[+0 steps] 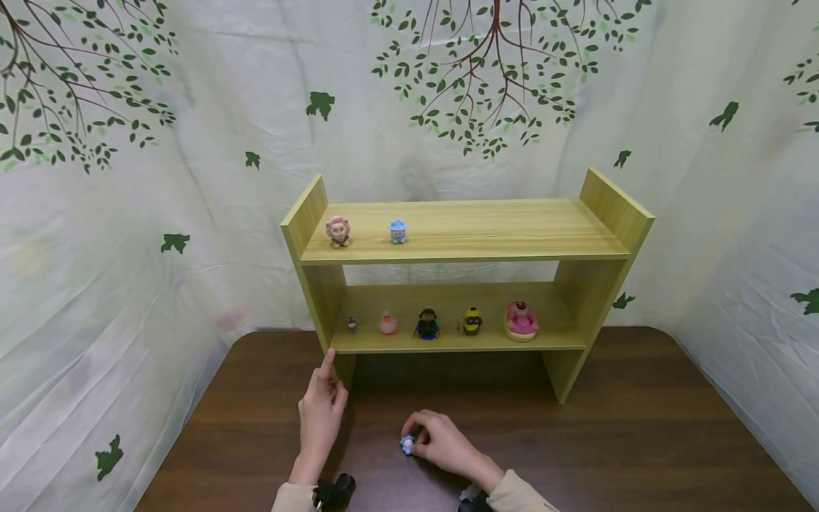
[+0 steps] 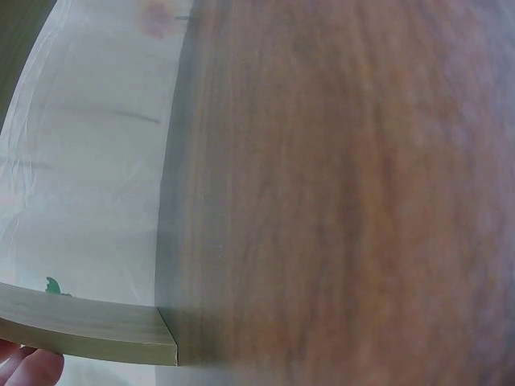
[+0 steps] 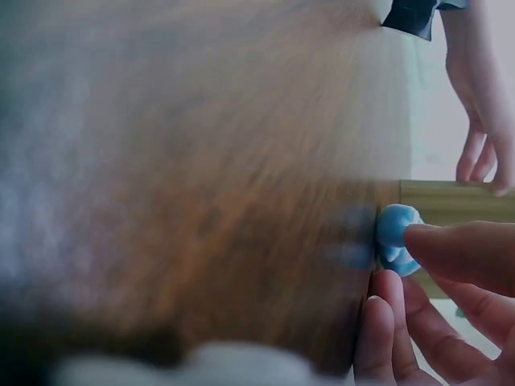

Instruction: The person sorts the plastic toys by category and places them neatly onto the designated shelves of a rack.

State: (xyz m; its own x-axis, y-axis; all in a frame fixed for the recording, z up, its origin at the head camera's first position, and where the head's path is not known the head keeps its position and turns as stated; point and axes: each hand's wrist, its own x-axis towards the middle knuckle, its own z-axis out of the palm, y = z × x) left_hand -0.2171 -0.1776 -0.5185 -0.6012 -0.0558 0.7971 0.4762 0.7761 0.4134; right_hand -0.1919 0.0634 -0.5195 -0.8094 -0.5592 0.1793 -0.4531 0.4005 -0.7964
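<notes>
Between the thumb and fingers of my right hand [image 1: 444, 444] a small blue toy figurine [image 1: 407, 444] is pinched, low over the front of the table. In the right wrist view the blue figurine [image 3: 396, 233] shows between the fingertips, partly covered by them. My left hand [image 1: 320, 412] is raised at the left side of the wooden shelf [image 1: 461, 348], its index finger straight and touching the front corner of the lower board. The other fingers bend loosely beside the side panel [image 2: 88, 326], holding nothing visible.
On the top board stand a pink figurine [image 1: 338, 232] and a blue one [image 1: 398, 231]. Along the lower board are a tiny grey figure [image 1: 352, 323], a pink one [image 1: 388, 323], a dark-clad figure [image 1: 427, 324], a yellow-black one [image 1: 472, 321] and a pink bear [image 1: 521, 321]. Leaf-patterned cloth surrounds the brown table [image 1: 640, 441].
</notes>
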